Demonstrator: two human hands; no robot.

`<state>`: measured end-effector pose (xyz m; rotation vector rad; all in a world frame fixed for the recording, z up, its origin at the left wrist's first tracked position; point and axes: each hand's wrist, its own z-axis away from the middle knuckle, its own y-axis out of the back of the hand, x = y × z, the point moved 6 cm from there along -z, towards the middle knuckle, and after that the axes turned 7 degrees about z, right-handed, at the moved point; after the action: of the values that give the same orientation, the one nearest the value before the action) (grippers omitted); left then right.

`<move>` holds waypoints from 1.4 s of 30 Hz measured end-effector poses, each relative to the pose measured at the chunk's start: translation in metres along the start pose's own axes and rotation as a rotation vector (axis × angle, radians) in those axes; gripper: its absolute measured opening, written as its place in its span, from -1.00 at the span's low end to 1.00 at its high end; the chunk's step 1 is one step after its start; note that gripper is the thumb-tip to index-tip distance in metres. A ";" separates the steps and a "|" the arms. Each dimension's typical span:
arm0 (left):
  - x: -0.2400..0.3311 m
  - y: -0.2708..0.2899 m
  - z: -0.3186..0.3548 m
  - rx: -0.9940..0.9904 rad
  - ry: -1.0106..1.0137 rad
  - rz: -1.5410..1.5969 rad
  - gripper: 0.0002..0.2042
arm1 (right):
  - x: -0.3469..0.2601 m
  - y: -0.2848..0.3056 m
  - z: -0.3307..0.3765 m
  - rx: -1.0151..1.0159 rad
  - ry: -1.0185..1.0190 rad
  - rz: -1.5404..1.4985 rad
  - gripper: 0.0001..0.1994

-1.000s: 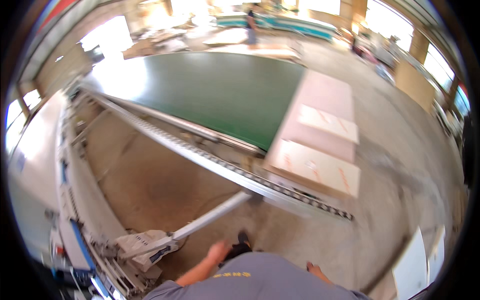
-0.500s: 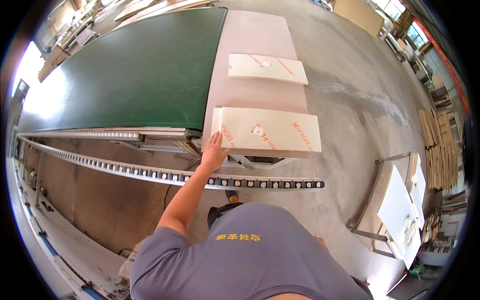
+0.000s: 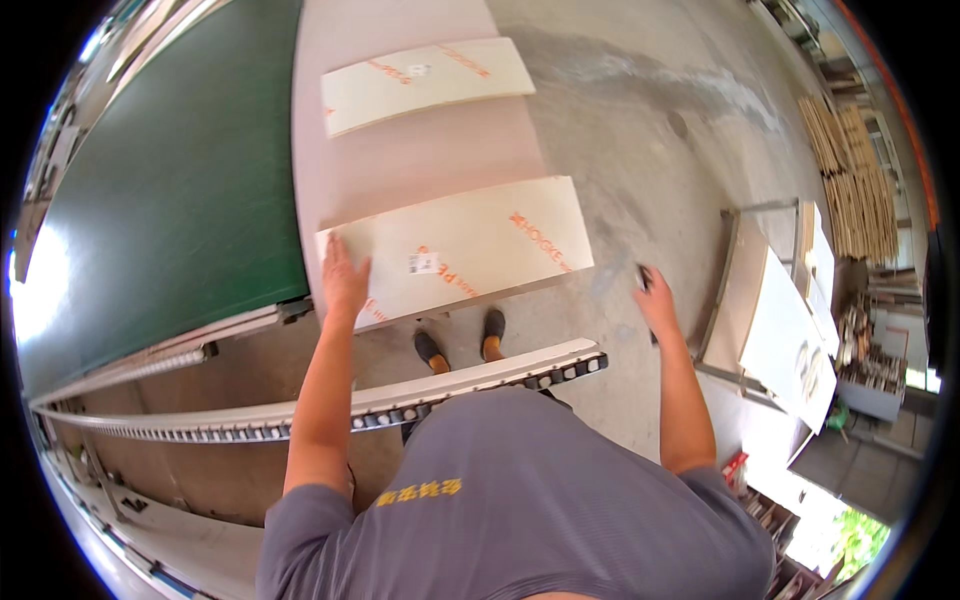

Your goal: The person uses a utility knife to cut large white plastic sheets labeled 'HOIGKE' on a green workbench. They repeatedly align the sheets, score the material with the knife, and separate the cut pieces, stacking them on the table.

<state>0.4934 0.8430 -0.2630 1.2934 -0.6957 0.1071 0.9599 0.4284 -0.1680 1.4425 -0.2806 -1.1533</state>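
My left hand (image 3: 345, 280) lies flat on the left end of a long cream-white panel (image 3: 480, 240), with its fingers stretched out. Orange print and a small white label show on the panel's top face. Out to the right of the panel, over the concrete floor, is my right hand (image 3: 655, 300). Its fingers are closed around a small dark object (image 3: 643, 279), too small to make out. Farther back, a second cream-white panel (image 3: 428, 86) with a similar label rests on the same pale pinkish surface (image 3: 400, 170).
A green conveyor belt (image 3: 190, 190) runs along the left. Between me and the panels curves a rail with small rollers (image 3: 440, 395). At right stands a metal rack with white sheets (image 3: 775, 340). Brown strips (image 3: 850, 190) are piled beyond it.
My view has turned, and scene items sit farther left. My left hand has moved from the near left edge onto the panel's top. My right hand has come into view with the dark object.
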 end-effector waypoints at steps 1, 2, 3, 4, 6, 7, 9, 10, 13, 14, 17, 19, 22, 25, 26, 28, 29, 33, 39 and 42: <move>0.005 -0.003 0.011 -0.015 0.015 -0.028 -0.22 | -0.024 -0.009 -0.020 -0.053 0.031 -0.064 -0.41; 0.004 0.003 0.026 -0.060 0.076 -0.006 -0.22 | -0.067 -0.015 -0.038 -0.170 0.034 0.034 -0.40; -0.001 -0.004 0.037 -0.043 0.063 0.047 -0.19 | -0.079 -0.020 -0.060 -0.180 0.133 0.074 -0.37; 0.000 -0.009 0.046 -0.062 0.040 0.050 -0.14 | -0.084 -0.027 -0.080 -0.193 0.230 0.117 -0.34; 0.003 -0.007 0.066 -0.092 0.030 0.018 -0.06 | -0.106 -0.036 -0.114 -0.244 0.299 0.237 -0.39; 0.005 -0.009 0.072 -0.105 0.032 -0.003 -0.02 | -0.109 -0.041 -0.129 -0.273 0.356 0.251 -0.41; 0.010 -0.012 0.076 -0.102 0.026 0.024 0.05 | -0.118 -0.048 -0.157 -0.319 0.482 0.280 -0.44; 0.010 -0.011 0.077 -0.091 0.025 0.064 0.08 | -0.125 -0.052 -0.168 -0.384 0.449 0.292 -0.48; 0.007 -0.012 0.078 -0.089 0.038 0.127 0.12 | -0.142 -0.060 -0.191 -0.554 0.339 0.352 -0.58; 0.004 -0.014 0.077 -0.098 0.059 0.145 0.13 | -0.142 -0.064 -0.199 -0.590 0.302 0.390 -0.61; 0.001 -0.017 0.077 -0.117 0.074 0.152 0.11 | -0.152 -0.070 -0.210 -0.657 0.311 0.465 -0.64; -0.003 -0.017 0.077 -0.102 0.004 0.093 0.09 | -0.151 -0.080 -0.218 -0.695 0.355 0.527 -0.65; -0.001 -0.018 0.075 -0.094 -0.052 0.071 0.07 | -0.147 -0.091 -0.228 -0.770 0.347 0.629 -0.66; 0.002 -0.017 0.075 -0.083 -0.060 0.124 -0.01 | -0.164 -0.082 -0.215 -0.831 0.342 0.694 -0.67; 0.000 -0.018 0.076 -0.087 -0.048 0.104 0.01 | -0.159 -0.087 -0.209 -0.834 0.439 0.728 -0.67; -0.003 -0.018 0.076 -0.092 -0.024 0.065 0.05 | -0.134 -0.095 -0.187 -0.843 0.503 0.729 -0.72; -0.002 -0.018 0.076 -0.091 -0.029 0.066 0.05 | -0.105 -0.099 -0.162 -0.847 0.470 0.698 -0.76; 0.000 -0.022 0.074 -0.090 -0.044 0.116 0.06 | 0.028 -0.105 -0.017 -1.071 0.346 0.787 -0.75; -0.008 -0.020 0.078 -0.096 -0.049 0.113 0.06 | -0.023 -0.044 -0.135 -0.781 -0.019 0.075 -0.25; -0.009 -0.022 0.075 -0.087 -0.055 0.087 0.06 | -0.084 -0.043 -0.198 -0.722 0.091 0.023 -0.25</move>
<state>0.4654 0.7714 -0.2781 1.1866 -0.7957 0.1118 1.0516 0.6245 -0.2046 0.8430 0.1772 -1.0181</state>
